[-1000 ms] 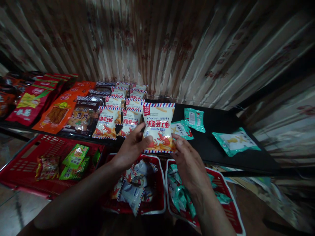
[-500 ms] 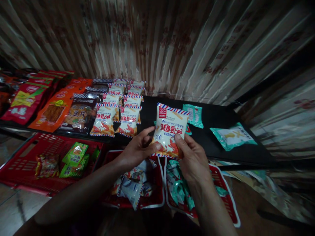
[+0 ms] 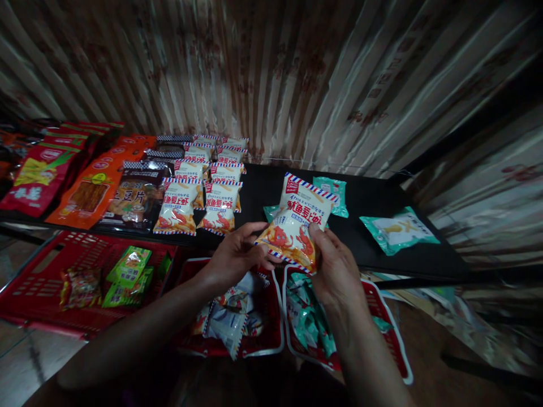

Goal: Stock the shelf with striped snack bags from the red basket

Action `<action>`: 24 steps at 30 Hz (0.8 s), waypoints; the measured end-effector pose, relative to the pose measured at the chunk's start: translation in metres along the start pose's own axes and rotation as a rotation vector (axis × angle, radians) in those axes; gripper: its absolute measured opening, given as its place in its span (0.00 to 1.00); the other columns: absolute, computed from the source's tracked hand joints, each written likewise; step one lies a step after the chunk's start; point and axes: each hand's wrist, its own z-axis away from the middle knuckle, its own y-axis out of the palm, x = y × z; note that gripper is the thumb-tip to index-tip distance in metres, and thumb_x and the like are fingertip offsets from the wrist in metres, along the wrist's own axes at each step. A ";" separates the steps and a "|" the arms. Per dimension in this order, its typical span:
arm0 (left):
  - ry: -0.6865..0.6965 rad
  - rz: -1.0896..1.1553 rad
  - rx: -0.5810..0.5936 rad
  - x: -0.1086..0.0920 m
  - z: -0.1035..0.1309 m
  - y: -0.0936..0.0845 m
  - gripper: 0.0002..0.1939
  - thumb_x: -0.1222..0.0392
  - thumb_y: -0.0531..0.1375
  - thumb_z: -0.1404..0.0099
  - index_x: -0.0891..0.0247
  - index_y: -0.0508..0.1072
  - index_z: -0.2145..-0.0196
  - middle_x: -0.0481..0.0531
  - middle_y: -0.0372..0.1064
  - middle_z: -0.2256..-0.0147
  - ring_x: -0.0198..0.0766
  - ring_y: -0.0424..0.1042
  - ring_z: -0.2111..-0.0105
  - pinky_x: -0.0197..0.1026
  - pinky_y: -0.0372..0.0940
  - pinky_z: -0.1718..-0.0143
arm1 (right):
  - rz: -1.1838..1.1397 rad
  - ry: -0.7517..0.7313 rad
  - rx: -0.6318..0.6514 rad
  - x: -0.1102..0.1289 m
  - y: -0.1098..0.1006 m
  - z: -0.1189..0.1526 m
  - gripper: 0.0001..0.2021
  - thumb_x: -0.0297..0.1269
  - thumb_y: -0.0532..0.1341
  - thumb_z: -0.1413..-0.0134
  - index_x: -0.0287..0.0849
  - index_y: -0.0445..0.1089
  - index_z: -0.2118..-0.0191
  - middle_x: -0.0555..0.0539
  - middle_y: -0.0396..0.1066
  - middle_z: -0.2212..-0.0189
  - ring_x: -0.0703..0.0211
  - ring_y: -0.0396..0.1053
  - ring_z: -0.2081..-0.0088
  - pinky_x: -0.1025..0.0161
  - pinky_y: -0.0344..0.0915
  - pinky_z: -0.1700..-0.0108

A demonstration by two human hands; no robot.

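A white and orange snack bag (image 3: 299,223) with a striped edge is held up over the front of the black shelf, its top tilted to the right. My right hand (image 3: 337,263) grips its lower right side, thumb on the front. At the bag's lower left corner, my left hand (image 3: 240,254) is closed round the edge, with its fingertips partly behind. Matching bags (image 3: 220,206) stand in two rows on the shelf to the left. Behind the held bag lies a teal packet, mostly hidden.
Teal packets (image 3: 399,230) lie on the shelf (image 3: 356,246) at the right. Orange bags (image 3: 87,195) and dark bags (image 3: 136,195) stand at the left. Below are red baskets (image 3: 282,333) holding snack packets. A pleated curtain (image 3: 263,73) hangs behind.
The held bag has tilted clockwise and shifted slightly right. My left hand has slid from the bag's lower front toward its bottom left corner.
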 end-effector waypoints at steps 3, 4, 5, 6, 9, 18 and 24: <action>0.008 0.002 0.005 -0.002 0.001 0.001 0.28 0.56 0.63 0.44 0.67 0.62 0.48 0.52 0.75 0.73 0.36 0.74 0.76 0.40 0.66 0.67 | 0.007 0.014 0.000 0.001 -0.001 -0.001 0.16 0.40 0.73 0.68 0.42 0.70 0.70 0.48 0.77 0.72 0.49 0.76 0.63 0.54 0.72 0.59; 0.009 0.009 0.013 -0.002 0.002 0.001 0.29 0.56 0.63 0.45 0.68 0.62 0.47 0.52 0.75 0.73 0.36 0.74 0.76 0.40 0.66 0.68 | 0.006 0.019 0.000 0.001 -0.002 -0.001 0.16 0.40 0.73 0.68 0.42 0.70 0.70 0.48 0.77 0.72 0.48 0.76 0.64 0.54 0.72 0.60; 0.012 0.019 0.022 -0.002 0.002 0.001 0.29 0.56 0.63 0.45 0.68 0.61 0.47 0.53 0.75 0.73 0.36 0.73 0.76 0.40 0.66 0.68 | 0.007 0.026 -0.002 0.001 -0.002 -0.001 0.16 0.40 0.73 0.68 0.42 0.70 0.70 0.49 0.77 0.72 0.48 0.76 0.64 0.54 0.72 0.60; 0.013 0.029 0.032 -0.002 0.003 0.001 0.30 0.56 0.63 0.45 0.68 0.61 0.47 0.53 0.76 0.73 0.36 0.73 0.77 0.40 0.66 0.68 | 0.011 0.031 -0.008 0.001 -0.002 -0.002 0.16 0.40 0.73 0.68 0.42 0.70 0.70 0.49 0.77 0.73 0.48 0.76 0.64 0.54 0.73 0.61; 0.017 0.053 0.047 -0.002 0.003 0.000 0.29 0.56 0.63 0.44 0.66 0.61 0.47 0.51 0.75 0.74 0.36 0.73 0.77 0.40 0.65 0.69 | 0.035 0.035 -0.034 0.002 -0.003 -0.002 0.17 0.40 0.73 0.70 0.42 0.70 0.71 0.49 0.76 0.75 0.49 0.76 0.67 0.55 0.73 0.63; 0.022 0.076 0.001 -0.005 0.003 0.001 0.25 0.59 0.61 0.42 0.66 0.62 0.48 0.51 0.75 0.73 0.36 0.75 0.76 0.41 0.67 0.67 | 0.079 0.052 0.013 0.005 -0.001 0.001 0.17 0.42 0.71 0.65 0.42 0.71 0.66 0.48 0.77 0.71 0.51 0.75 0.66 0.57 0.73 0.63; 0.060 0.109 -0.087 -0.008 0.001 0.005 0.26 0.59 0.63 0.44 0.66 0.63 0.49 0.54 0.76 0.67 0.36 0.75 0.75 0.39 0.69 0.69 | 0.084 0.036 0.043 0.005 -0.001 0.005 0.19 0.40 0.72 0.65 0.46 0.72 0.63 0.50 0.76 0.62 0.57 0.74 0.64 0.62 0.74 0.67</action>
